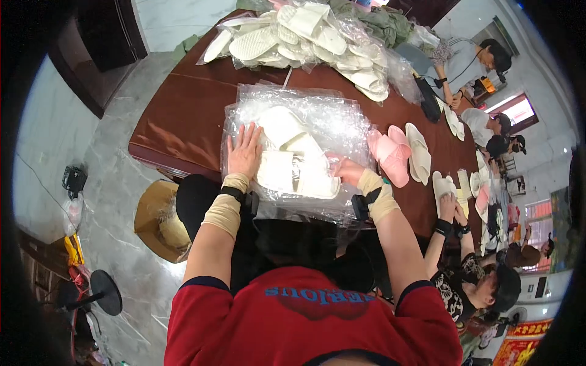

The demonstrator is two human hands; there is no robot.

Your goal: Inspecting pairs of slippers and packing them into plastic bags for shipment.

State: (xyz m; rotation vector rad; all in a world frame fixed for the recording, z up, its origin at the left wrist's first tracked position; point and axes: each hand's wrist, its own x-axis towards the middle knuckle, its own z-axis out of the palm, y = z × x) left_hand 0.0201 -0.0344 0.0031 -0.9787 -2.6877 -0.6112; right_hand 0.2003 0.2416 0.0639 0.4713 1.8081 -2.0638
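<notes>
A pair of white slippers (pixel 293 160) lies on a stack of clear plastic bags (pixel 317 116) at the near edge of a long brown table (pixel 183 116). My left hand (pixel 245 150) rests flat with spread fingers on the plastic, just left of the slippers. My right hand (pixel 348 171) sits at the right side of the slippers, its fingers closed on the plastic bag edge there. Both wrists wear beige sleeves and dark bands.
A heap of bagged white slippers (pixel 305 36) fills the table's far end. A pink pair (pixel 390 155) and loose white slippers (pixel 419 154) lie to my right. A neighbouring person's hands (pixel 448 207) work beside me. A cardboard box (pixel 160 219) stands on the floor at left.
</notes>
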